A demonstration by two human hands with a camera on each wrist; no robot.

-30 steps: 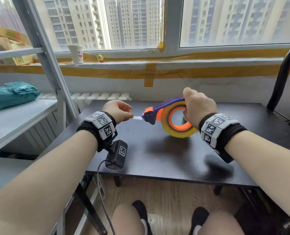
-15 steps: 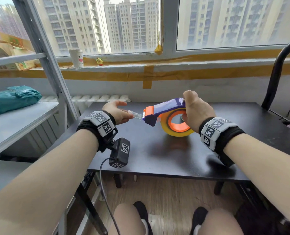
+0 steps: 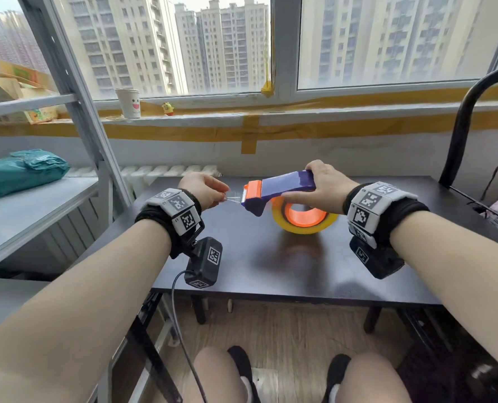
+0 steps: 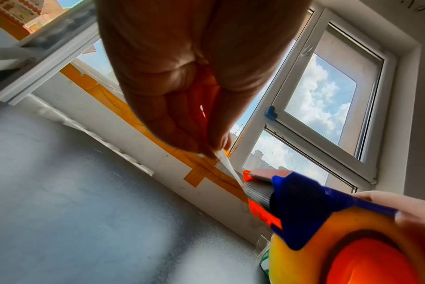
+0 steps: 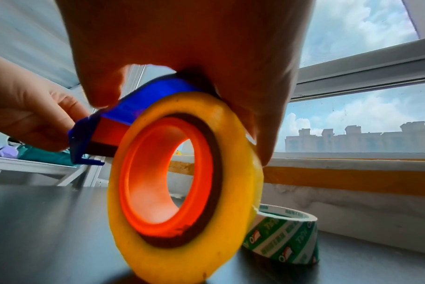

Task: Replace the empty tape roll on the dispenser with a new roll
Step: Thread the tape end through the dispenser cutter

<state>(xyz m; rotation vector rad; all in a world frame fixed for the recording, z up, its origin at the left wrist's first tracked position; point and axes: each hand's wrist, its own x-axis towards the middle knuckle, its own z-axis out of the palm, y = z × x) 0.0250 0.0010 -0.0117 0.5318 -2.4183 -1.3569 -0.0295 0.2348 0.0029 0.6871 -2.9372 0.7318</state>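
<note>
My right hand (image 3: 314,186) grips the blue cover of the tape dispenser (image 3: 282,186) from above, just over the black table (image 3: 271,266). A yellow tape roll (image 3: 303,225) sits on the dispenser's orange hub (image 5: 158,182). At the orange cutter end, my left hand (image 3: 223,194) pinches the clear tape end (image 4: 228,167) between thumb and fingers, and a short strip stretches from the dispenser (image 4: 301,201) to that pinch. In the right wrist view a thin white and green printed tape core (image 5: 286,236) lies flat on the table behind the roll (image 5: 235,173).
A grey metal shelf (image 3: 23,210) with a teal package (image 3: 20,170) stands to the left. The windowsill holds a paper cup (image 3: 128,103). A black curved frame (image 3: 460,126) rises at the table's right end. My knees are below the table's front edge.
My right hand has turned the dispenser so its blue cover faces up and the roll lies flatter. My left hand, loosened half a second ago, pinches the tape end again.
</note>
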